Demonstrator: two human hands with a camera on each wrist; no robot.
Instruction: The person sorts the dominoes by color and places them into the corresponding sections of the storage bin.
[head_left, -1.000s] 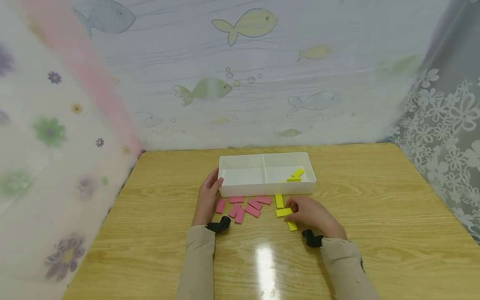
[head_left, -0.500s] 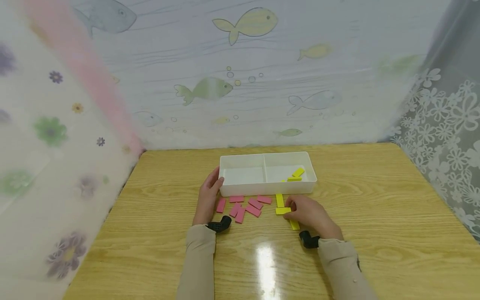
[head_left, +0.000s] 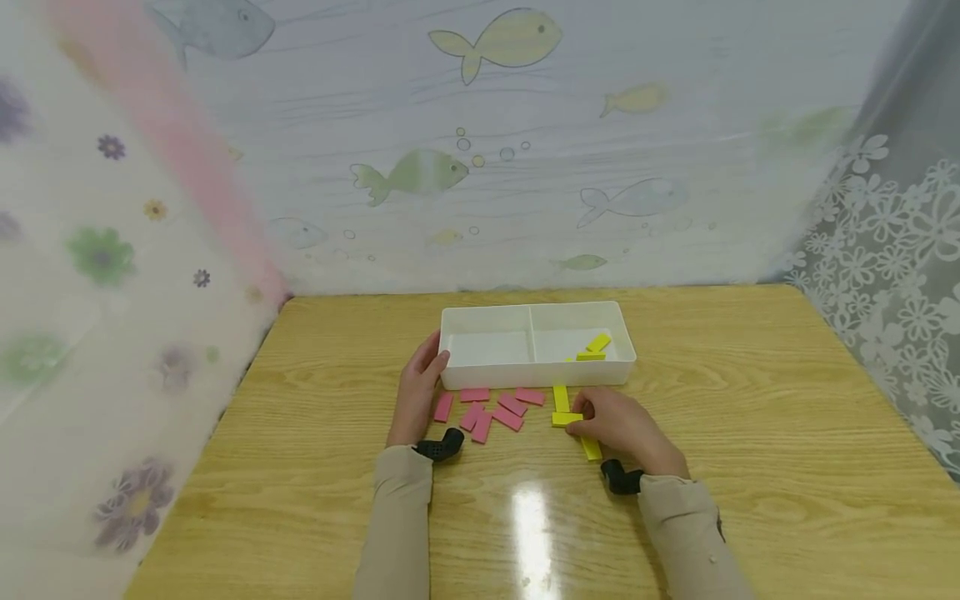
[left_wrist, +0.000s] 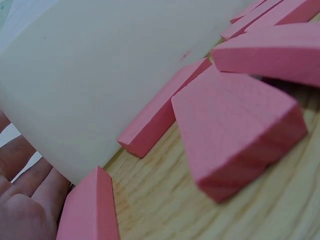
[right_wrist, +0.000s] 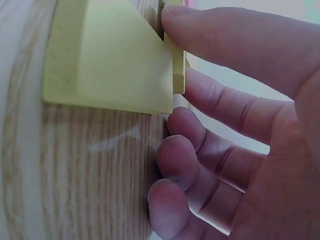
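Yellow block [head_left: 567, 419] sits pinched between the thumb and fingers of my right hand [head_left: 619, 427], low over the desk [head_left: 750, 400] just in front of the white tray [head_left: 537, 379], near the desk's middle. From the right wrist its flat face [right_wrist: 112, 60] fills the view, with my fingertips [right_wrist: 235, 35] curled against its edge. Another yellow block [head_left: 560, 397] lies just behind it toward the tray, and a third [head_left: 591, 448] pokes out from under my palm. Two more yellow blocks [head_left: 592, 348] lie in the tray's right compartment. My left hand [head_left: 417, 392] lies flat and relaxed against the tray's left end, gripping nothing. Pink blocks [head_left: 491, 408] are scattered along the tray's near wall, between my hands.
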